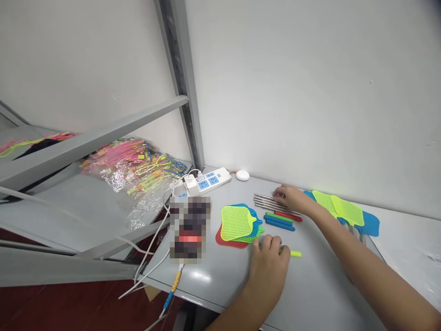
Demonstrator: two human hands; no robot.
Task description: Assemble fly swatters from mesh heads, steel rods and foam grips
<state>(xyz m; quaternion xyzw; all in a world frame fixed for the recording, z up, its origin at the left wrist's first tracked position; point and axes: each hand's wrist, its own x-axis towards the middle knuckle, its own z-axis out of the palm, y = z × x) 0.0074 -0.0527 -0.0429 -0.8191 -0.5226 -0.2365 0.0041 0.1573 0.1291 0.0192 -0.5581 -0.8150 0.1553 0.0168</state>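
My left hand (270, 264) is closed around a yellow plastic handle (296, 253), whose end sticks out to the right. My right hand (291, 196) reaches to the back, its fingers bent together at the silver metal rods (267, 202); the exact grip is partly hidden. Red (289, 216), green (279, 216) and blue handles (279, 223) lie just in front of the rods. Left of them is a fanned stack of fly swatter heads, a yellow head (237, 223) on top, with blue, green and red ones beneath.
More yellow and blue swatter heads (347, 210) lie at the right. A white power strip (206, 181), a white round device (242, 175) and a blurred-out phone-like object (190, 230) with cables sit at the left. Bagged colourful items (138, 161) fill the neighbouring shelf behind a metal frame (179, 82).
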